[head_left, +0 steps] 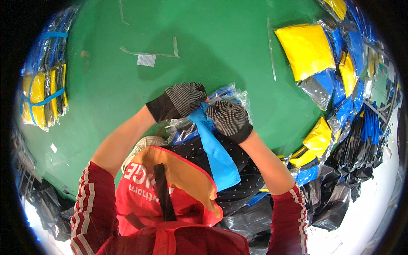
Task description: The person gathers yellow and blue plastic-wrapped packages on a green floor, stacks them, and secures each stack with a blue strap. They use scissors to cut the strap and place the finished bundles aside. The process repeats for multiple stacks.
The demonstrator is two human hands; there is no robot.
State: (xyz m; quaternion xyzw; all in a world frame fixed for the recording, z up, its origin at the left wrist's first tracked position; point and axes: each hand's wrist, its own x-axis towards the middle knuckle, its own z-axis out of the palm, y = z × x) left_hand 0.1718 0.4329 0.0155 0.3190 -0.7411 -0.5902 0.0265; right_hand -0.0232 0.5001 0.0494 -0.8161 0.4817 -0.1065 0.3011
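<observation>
My left hand (183,100), in a black dotted work glove, is closed on the upper end of a light blue cloth strip (214,148). My right hand (229,118), gloved alike, is closed on the same strip just beside it. The gathered part runs between the two hands, and a wide loose tail hangs down toward my lap. Under and around the hands lies a clear-plastic-wrapped bundle (186,135) with blue inside. Whether the strip is knotted there is hidden by my fingers.
At the left, a stack of yellow and blue bagged packages (37,87) is bound with blue strips. Bagged yellow packages (307,51) and blue ones pile up along the right. Black plastic sheeting (335,197) lies lower right. A white label (146,60) and tape lines mark the green floor (221,38).
</observation>
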